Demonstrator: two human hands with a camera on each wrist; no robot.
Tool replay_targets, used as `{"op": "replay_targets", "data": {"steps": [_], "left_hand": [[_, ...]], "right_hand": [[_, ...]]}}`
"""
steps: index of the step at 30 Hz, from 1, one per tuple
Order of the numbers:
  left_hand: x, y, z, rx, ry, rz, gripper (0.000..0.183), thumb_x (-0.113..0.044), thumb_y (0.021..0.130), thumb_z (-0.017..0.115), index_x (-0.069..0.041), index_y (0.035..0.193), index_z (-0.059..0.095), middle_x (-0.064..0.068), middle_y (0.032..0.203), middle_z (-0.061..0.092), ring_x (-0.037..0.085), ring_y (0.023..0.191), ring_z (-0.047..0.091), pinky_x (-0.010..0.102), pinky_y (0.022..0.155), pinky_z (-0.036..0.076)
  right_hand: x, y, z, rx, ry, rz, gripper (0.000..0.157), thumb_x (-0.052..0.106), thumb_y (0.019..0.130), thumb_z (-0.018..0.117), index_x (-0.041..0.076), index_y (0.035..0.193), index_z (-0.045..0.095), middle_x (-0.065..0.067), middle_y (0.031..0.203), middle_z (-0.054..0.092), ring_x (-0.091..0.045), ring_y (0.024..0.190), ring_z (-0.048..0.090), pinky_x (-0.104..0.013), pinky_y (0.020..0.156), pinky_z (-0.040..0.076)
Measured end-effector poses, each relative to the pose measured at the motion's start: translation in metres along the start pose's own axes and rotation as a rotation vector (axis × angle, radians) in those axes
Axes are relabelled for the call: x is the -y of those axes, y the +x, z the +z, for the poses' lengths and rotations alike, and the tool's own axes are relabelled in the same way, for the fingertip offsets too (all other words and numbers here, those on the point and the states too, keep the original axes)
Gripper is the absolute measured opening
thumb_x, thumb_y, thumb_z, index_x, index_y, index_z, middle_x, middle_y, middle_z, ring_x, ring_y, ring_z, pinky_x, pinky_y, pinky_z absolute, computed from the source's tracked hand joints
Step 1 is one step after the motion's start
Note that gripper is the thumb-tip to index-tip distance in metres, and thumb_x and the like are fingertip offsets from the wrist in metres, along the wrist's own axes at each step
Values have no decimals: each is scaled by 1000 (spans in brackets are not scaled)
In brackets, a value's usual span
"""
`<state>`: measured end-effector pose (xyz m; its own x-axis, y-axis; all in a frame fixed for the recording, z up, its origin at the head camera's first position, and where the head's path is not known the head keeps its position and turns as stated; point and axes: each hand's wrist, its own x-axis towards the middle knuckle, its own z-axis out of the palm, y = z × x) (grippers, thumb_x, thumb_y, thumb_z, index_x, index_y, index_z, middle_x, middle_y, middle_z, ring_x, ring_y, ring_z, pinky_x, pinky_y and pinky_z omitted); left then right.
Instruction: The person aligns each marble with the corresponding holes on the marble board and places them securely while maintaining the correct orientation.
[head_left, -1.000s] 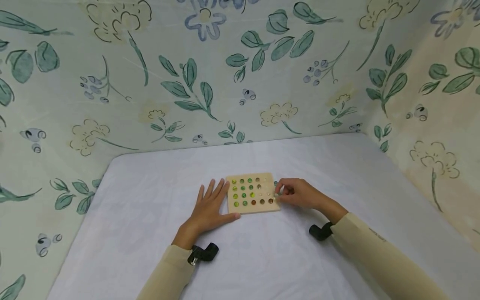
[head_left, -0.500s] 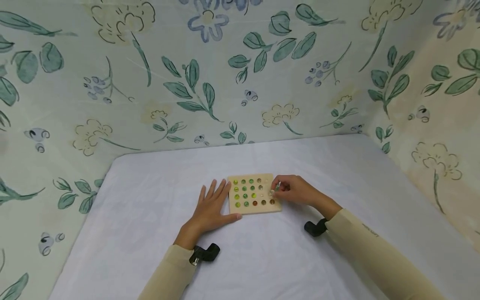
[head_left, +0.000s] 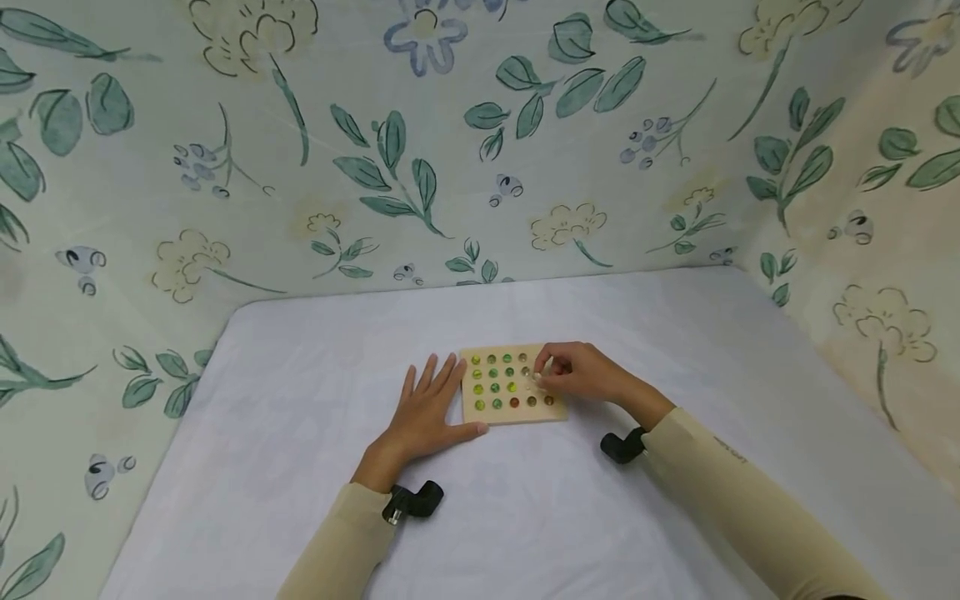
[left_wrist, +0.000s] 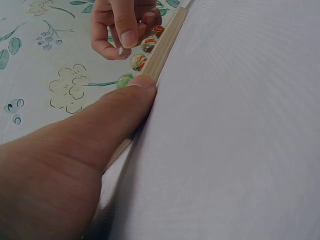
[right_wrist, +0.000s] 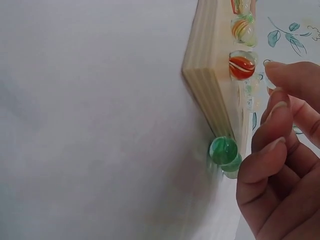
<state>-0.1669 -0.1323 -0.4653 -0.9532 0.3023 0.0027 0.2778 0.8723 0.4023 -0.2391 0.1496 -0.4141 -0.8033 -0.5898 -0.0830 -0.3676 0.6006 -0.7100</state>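
In the head view, a pale wooden board (head_left: pixel 517 414) carries rows of glass marbles, green, yellow-green, brown and red. My left hand (head_left: pixel 420 419) lies with fingers spread at the board's left side. Its thumb (left_wrist: pixel 117 107) presses along the board's near edge in the left wrist view. My right hand (head_left: pixel 581 369) is over the board's right part, pinching a small clear marble (left_wrist: pixel 124 51) between thumb and index finger. Fingers partly hide that marble. The right wrist view shows an orange-swirled marble (right_wrist: pixel 242 66) seated near the board's corner, just beside the right fingertips.
Green marbles (right_wrist: pixel 223 150) lie on the white cloth against the board's right edge, close below the right hand. White cloth (head_left: pixel 300 375) covers the table. Floral fabric (head_left: pixel 480 167) hangs behind and at the sides. A black wrist camera (head_left: pixel 415 500) sits by the left cuff.
My right hand has moved left and slightly away from me, from the board's right edge to over its right-hand holes, still pinching. The left hand keeps its place by the board.
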Motion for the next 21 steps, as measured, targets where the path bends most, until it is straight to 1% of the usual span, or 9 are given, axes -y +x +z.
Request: {"op": "replay_targets", "data": {"steps": [7, 12, 16, 21], "left_hand": [[-1, 3, -2, -3, 20, -2, 109, -78, 76, 55, -19, 156, 12, 1, 162, 7, 26, 148, -4, 50, 116, -8], [-2, 2, -3, -3, 6, -3, 109, -77, 76, 57, -18, 156, 13, 1, 162, 8, 26, 148, -4, 50, 116, -8], [-3, 1, -3, 12, -7, -8, 109, -77, 76, 57, -18, 156, 12, 1, 162, 8, 26, 148, -5, 50, 116, -9], [-3, 0, -3, 12, 11, -13, 109, -78, 76, 55, -18, 156, 12, 0, 162, 8, 25, 148, -5, 50, 116, -9]], "right_hand": [[3, 2, -1, 12, 15, 18, 14, 18, 87, 73, 15, 97, 65, 0, 68, 55, -14, 62, 49, -26, 56, 41], [3, 4, 2, 16, 26, 23, 13, 16, 87, 72, 15, 99, 66, 0, 70, 57, -15, 63, 50, -26, 56, 42], [3, 5, 5, 20, 21, 24, 13, 16, 87, 71, 15, 99, 67, -1, 71, 59, -15, 64, 52, -26, 57, 43], [5, 6, 7, 28, 21, 17, 13, 16, 87, 72, 15, 99, 67, -1, 71, 59, -15, 64, 52, -26, 58, 43]]}}
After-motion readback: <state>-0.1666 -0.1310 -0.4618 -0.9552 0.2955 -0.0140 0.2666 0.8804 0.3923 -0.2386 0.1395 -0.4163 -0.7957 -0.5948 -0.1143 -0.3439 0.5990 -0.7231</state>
